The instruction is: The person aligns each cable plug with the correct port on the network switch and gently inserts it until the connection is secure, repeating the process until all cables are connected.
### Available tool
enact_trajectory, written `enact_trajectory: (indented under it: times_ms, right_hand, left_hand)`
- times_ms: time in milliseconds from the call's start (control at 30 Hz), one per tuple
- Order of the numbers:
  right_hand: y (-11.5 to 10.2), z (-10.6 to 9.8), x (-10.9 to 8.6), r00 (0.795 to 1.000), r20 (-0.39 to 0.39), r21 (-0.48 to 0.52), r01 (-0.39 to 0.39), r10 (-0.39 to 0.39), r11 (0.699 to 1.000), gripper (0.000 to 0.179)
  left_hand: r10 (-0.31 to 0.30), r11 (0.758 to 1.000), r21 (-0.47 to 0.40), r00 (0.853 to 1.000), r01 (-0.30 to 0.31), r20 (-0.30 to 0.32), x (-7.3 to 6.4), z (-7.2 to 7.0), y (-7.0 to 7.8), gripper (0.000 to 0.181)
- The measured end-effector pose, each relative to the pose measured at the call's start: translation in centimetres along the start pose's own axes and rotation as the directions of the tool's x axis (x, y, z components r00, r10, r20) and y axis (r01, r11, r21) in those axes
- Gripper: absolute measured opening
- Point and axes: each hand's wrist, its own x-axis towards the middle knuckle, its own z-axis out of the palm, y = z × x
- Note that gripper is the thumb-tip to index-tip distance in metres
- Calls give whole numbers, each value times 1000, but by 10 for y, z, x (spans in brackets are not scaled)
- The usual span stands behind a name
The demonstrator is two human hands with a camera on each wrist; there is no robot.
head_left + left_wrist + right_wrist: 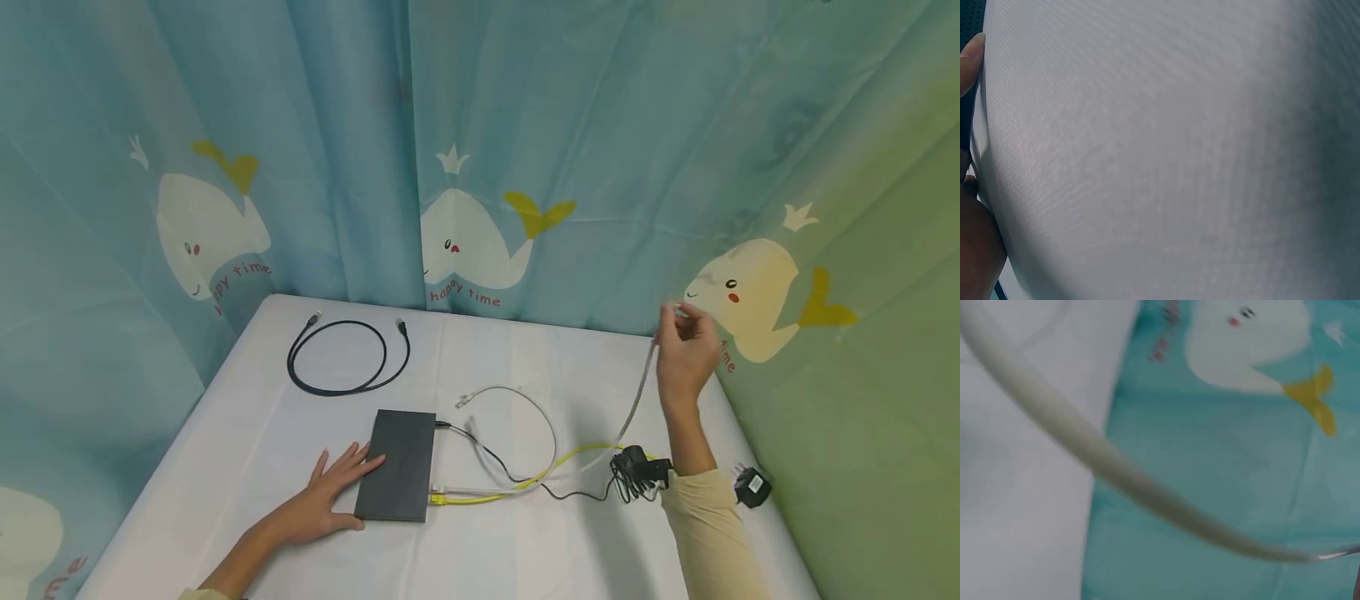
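My left hand (pixel 330 500) rests on the left side of a flat black network box (pixel 397 467), fingers spread, fingertips on its top. In the left wrist view one finger (pixel 969 59) shows at the edge of the dark box. Raised at the right, my right hand (pixel 686 358) pinches the end of a white network cable (pixel 637 392), which hangs down toward the table. That cable (pixel 1104 459) crosses the right wrist view, blurred. A yellow network cable (pixel 468 500), a white plug (pixel 438 490) and a black power lead (pixel 444 424) sit in the box's right side.
A coiled black network cable (pixel 337 393) lies at the table's back left. A white cable's loose plug (pixel 462 401) lies near the middle. A bundled black power lead (pixel 636 475) and a black power adapter (pixel 752 487) lie on the right. Whale-print curtains (pixel 480 100) surround the white table (pixel 487 350).
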Motion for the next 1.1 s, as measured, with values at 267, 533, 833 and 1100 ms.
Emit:
enact_trajectory:
  times_ms: [267,533,833,1100]
  right_hand:
    - [17,-8,-22,996,-5,-17,89,-89,996,17]
    - [33,18,-134,708,462,91,561,-534,822,13]
    - [27,39,-187,644,556,196,513,-525,836,13]
    - [18,52,-213,567,619,292,476,-543,830,23]
  left_hand:
    - [4,1000,-4,1000,-4,-12,-3,-1,0,85]
    - [25,1000,2,999,-25,-24,-1,-1,-2,85]
    - [10,1000,3,1000,-10,-15,1,-1,-1,86]
    - [19,1000,-3,1000,-19,-20,0,-1,0,86]
